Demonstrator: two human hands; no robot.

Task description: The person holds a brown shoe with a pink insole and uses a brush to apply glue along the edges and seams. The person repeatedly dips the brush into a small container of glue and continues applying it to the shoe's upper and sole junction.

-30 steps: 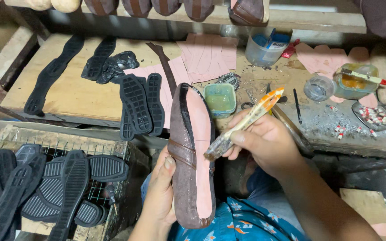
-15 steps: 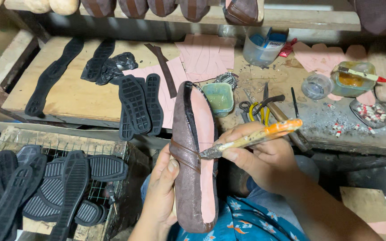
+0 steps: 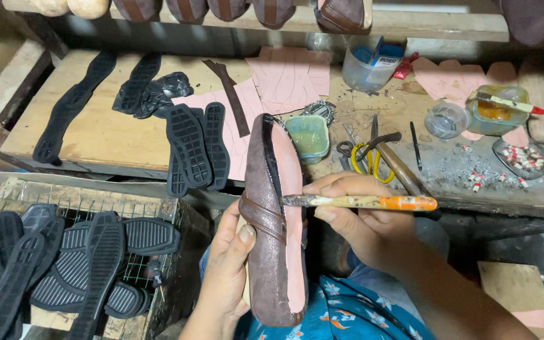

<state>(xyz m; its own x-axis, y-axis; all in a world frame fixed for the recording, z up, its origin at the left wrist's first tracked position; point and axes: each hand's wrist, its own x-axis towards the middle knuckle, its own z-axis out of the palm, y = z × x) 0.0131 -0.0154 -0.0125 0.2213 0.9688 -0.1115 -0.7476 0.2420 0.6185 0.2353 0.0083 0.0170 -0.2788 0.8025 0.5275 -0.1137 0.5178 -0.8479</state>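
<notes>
Scissors [image 3: 361, 153], hammer [image 3: 398, 165] and glue cup [image 3: 308, 136] just beyond brush-holding right hand [image 3: 354, 226].

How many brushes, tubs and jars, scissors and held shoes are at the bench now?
Brushes: 2, orange-handled brush in right hand, white-handled brush across yellow jar
Tubs and jars: 4, green tub, blue-filled tub, clear cup, yellow jar
Scissors: 1
Held shoes: 1, brown shoe in left hand
Total: 8

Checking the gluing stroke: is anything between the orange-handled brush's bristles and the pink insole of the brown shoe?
Nothing visible: the orange-handled brush in the right hand reaches the pink insole of the brown suede shoe; the left hand grips the shoe's outer side.
</notes>
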